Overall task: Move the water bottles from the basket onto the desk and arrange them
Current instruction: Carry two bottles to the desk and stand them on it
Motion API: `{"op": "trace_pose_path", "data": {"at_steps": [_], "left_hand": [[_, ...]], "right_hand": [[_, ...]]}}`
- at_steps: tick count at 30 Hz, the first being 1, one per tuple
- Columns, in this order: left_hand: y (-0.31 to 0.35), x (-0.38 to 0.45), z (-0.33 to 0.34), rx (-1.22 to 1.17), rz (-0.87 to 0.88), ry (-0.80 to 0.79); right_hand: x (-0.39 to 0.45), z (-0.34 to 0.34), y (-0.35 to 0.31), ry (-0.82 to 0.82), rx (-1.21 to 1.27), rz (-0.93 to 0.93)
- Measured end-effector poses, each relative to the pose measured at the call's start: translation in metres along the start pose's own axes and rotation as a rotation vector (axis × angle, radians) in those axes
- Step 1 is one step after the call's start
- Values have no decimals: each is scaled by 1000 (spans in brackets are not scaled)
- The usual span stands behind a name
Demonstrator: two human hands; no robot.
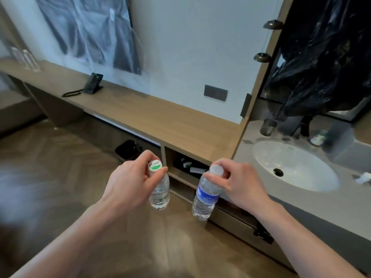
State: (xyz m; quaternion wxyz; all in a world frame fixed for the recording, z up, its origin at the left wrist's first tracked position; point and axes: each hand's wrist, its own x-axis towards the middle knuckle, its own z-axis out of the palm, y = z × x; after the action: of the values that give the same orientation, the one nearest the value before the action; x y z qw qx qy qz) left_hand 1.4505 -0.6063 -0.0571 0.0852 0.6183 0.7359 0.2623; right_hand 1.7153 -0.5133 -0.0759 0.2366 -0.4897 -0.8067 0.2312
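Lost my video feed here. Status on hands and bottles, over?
Left hand pinches green-cap bottle by its neck; right hand pinches blue-label bottle likewise. Both hang over the floor, short of the desk. Desk's near end bare.

The long wooden desk [160, 117] runs above and beyond both gripped bottle caps, carrying a black phone [92, 83] far up-left and two clear bottles [25, 58] further left.
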Motion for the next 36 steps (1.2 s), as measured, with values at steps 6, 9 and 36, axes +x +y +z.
{"op": "trace_pose_path", "data": {"at_steps": [6, 9, 36], "left_hand": [[-61, 33, -32, -10, -136, 43], [-90, 54, -35, 8, -184, 42], [-387, 277, -135, -7, -709, 354]], "right_hand": [[80, 42, -51, -76, 22, -135], [126, 70, -60, -143, 56, -165], [545, 316, -251, -508, 165, -507]]}}
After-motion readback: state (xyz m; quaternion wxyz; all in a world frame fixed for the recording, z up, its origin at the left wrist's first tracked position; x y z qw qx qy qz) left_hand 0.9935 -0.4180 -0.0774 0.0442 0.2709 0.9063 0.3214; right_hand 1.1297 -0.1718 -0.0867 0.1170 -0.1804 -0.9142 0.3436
